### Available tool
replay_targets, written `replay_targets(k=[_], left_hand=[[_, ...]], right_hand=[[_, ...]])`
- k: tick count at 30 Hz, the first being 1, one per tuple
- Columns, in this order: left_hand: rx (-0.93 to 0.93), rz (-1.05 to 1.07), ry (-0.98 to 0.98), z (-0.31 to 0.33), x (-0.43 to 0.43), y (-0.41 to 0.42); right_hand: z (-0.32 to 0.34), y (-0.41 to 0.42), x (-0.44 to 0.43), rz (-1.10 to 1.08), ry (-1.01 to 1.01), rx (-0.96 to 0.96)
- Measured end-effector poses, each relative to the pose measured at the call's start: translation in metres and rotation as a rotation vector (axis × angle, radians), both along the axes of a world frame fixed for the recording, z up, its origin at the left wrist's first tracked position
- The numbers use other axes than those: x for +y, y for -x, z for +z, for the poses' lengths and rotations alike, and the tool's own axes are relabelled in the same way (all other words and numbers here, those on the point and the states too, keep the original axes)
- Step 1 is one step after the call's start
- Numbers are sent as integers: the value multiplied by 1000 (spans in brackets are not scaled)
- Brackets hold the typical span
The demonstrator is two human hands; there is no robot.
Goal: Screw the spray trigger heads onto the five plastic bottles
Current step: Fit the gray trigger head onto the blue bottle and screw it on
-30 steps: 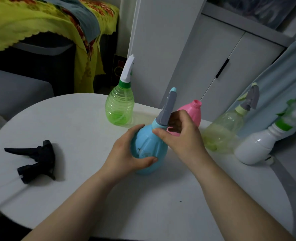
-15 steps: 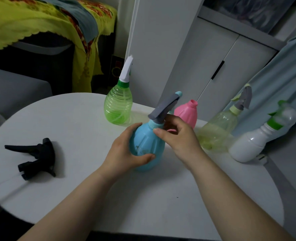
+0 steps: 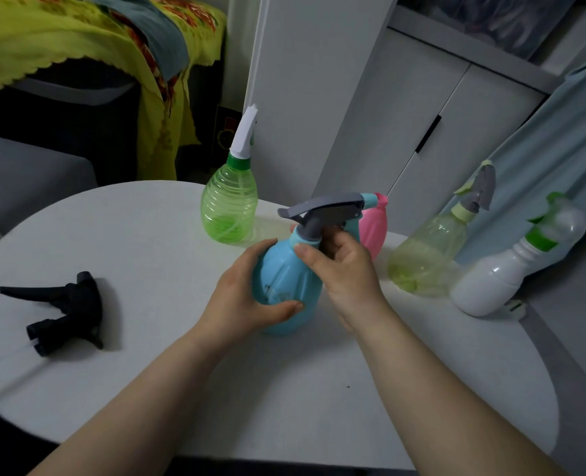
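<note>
A blue bottle (image 3: 284, 280) stands upright mid-table, my left hand (image 3: 247, 297) wrapped around its body. My right hand (image 3: 343, 266) grips the collar of its grey trigger head (image 3: 326, 209), whose nozzle points right. Behind it stands a pink bottle (image 3: 374, 225) with a bare neck. A green bottle (image 3: 229, 207) with a white head stands at the back. A pale yellow bottle (image 3: 425, 255) with a grey head and a white bottle (image 3: 494, 280) with a green-and-white head lean at the right edge. A loose black trigger head (image 3: 61, 307) lies on the left.
All of it rests on a round white table (image 3: 168, 338). White cabinet doors (image 3: 432, 132) and a light blue cloth (image 3: 559, 149) rise behind the right side. A yellow patterned cloth (image 3: 78, 39) covers furniture at the back left.
The grey trigger head has turned on the blue bottle: its nozzle swung from pointing up and away round to the right. My right hand has shifted its grip around the collar.
</note>
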State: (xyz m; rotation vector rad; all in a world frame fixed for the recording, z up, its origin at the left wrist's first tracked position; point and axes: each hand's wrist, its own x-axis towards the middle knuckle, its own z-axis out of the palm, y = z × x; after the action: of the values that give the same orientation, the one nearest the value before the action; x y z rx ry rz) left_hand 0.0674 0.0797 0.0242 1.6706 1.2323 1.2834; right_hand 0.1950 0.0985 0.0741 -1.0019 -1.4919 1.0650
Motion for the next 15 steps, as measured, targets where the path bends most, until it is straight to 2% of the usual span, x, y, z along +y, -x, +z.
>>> replay_targets(k=[5, 8, 15], left_hand=[[-15, -1, -17, 2, -1, -1], [-20, -11, -17, 2, -2, -1], [-31, -24, 3, -2, 1, 1]], right_hand=[[-7, 11, 0, -177, -61, -21], [-7, 14, -1, -194, -64, -29], [-6, -2, -3, 115, 36, -110]])
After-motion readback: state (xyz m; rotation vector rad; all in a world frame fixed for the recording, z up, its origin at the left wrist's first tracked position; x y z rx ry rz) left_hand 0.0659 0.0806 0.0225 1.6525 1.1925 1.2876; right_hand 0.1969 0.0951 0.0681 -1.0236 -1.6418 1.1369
